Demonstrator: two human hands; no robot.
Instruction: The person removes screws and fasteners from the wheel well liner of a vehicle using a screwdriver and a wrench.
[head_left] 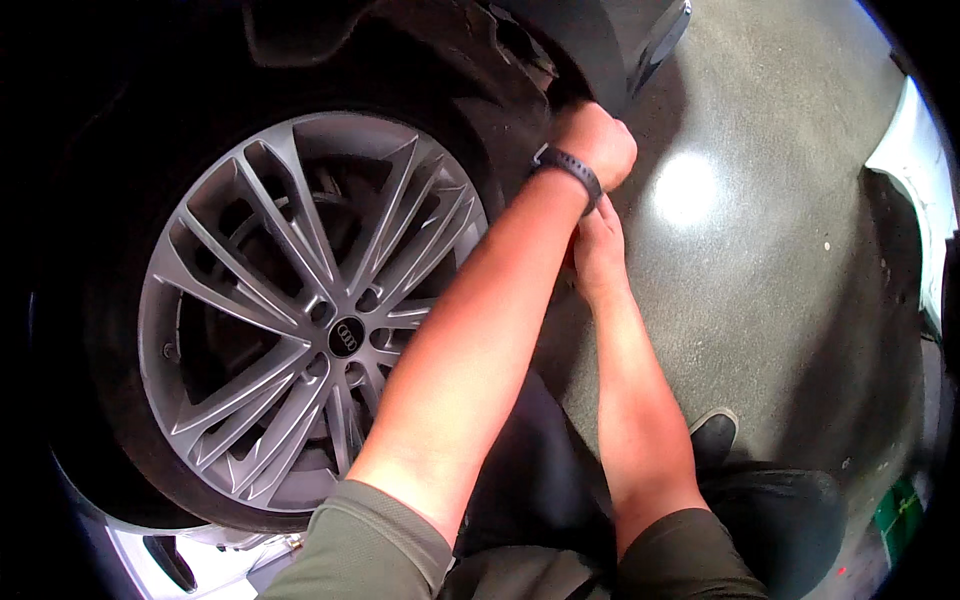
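In the upper middle of the frame the left hand [598,140] is clenched at the edge of the tire [500,140], close under the dark wheel arch [450,40]; what it grips there, if anything, I cannot see. The right hand [598,250] lies just below it, partly hidden behind the left wrist with its black wristband [570,170], so I cannot tell if its grip is closed or released. To work well here, I think both hands should pull evenly and stay out of the narrow gap between tire and arch, with the body low and stable. The wheel fills the left half of the frame: a silver alloy rim [310,310] with many thin paired spokes, a dark centre cap [346,337], and a dusty black tire around it. The grey speckled floor [760,260] lies at the right.
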